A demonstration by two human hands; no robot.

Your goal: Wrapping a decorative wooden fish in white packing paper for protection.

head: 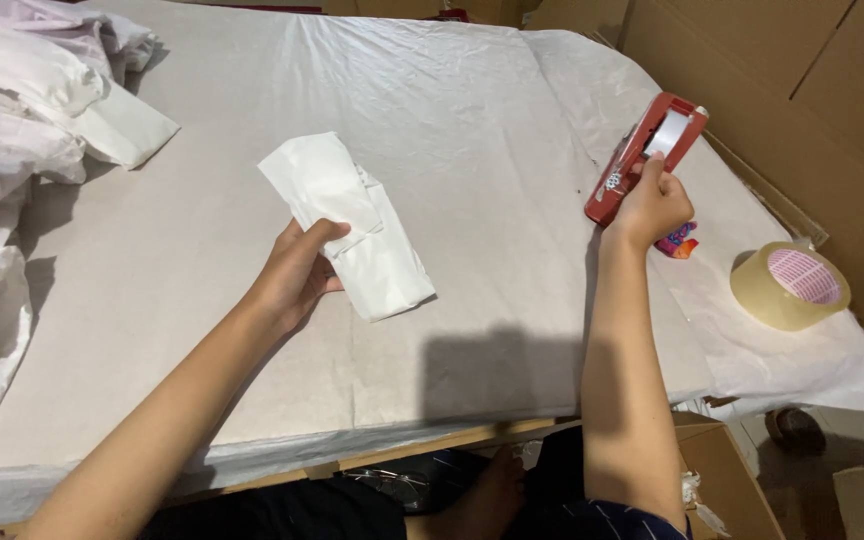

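Note:
My left hand grips a folded white packet of thin paper or fabric, lifting it a little off the paper-covered table near the middle. My right hand is closed around the handle of a red tape dispenser, which rests tilted on the table at the right. The two hands are well apart.
A roll of clear tape lies at the right near the table's corner, and a small colourful object sits beside my right wrist. A heap of white and pale pink garments fills the left side. Cardboard sheets stand behind the table at right.

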